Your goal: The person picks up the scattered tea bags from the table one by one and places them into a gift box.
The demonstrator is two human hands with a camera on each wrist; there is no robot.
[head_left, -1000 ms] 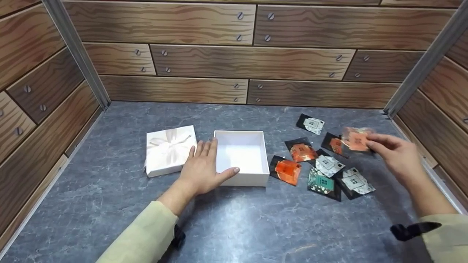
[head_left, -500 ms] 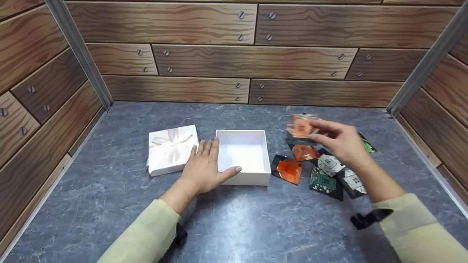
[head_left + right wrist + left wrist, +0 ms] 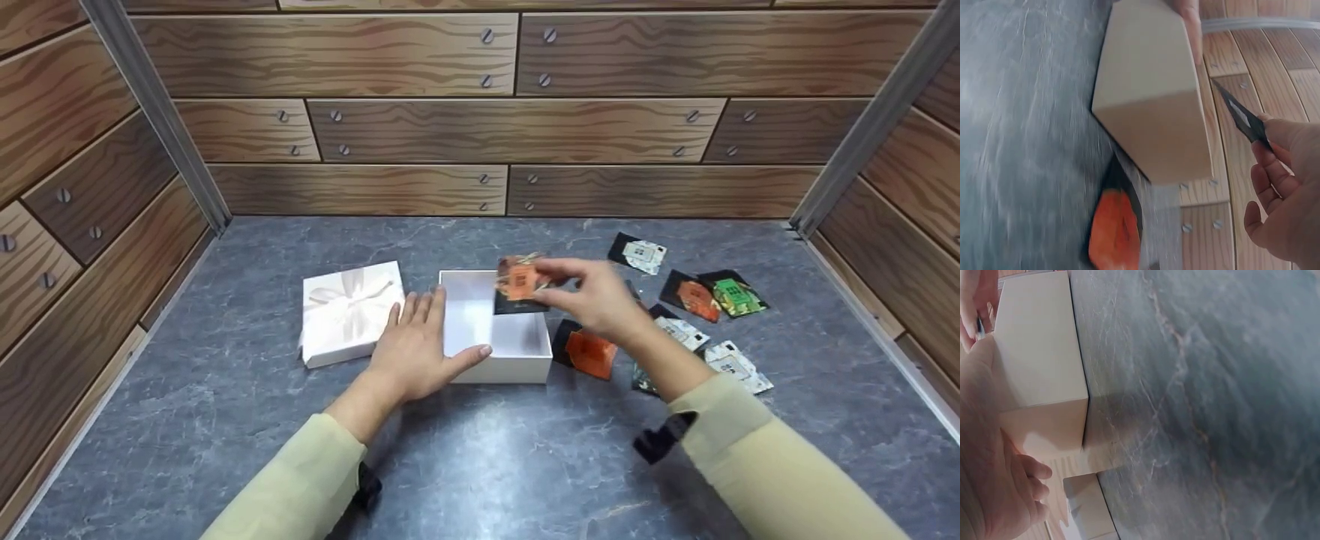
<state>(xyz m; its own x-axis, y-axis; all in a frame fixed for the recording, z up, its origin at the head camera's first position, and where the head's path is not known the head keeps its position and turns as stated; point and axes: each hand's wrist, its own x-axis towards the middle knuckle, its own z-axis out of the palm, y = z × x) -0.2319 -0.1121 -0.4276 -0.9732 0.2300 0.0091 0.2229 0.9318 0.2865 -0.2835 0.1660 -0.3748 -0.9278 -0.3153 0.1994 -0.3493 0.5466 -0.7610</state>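
A white open box (image 3: 499, 367) stands mid-table in the head view. My left hand (image 3: 411, 346) rests along its left side, fingers straight, thumb over the front rim. Between thumb and fingers my right hand (image 3: 596, 300) pinches a flat black-and-orange sachet (image 3: 517, 283) by its right edge, above the box's back right part. In the right wrist view the same sachet (image 3: 1241, 115) appears almost edge-on, above the rim level. An orange sachet (image 3: 591, 352) lies beside the box's right wall. More sachets in that group are partly hidden under my right forearm.
A white lid (image 3: 351, 311) with a ribbon bow lies left of the box. Farther right on the grey marbled table are a white sachet (image 3: 641, 255), an orange one (image 3: 690, 296), a green one (image 3: 735, 292) and another white one (image 3: 731, 364). Wood-patterned walls (image 3: 420, 127) enclose the table.
My right hand has carried the pinched sachet leftward from the right-hand group to over the box, uncovering the green sachet. My left hand has stayed at the box.
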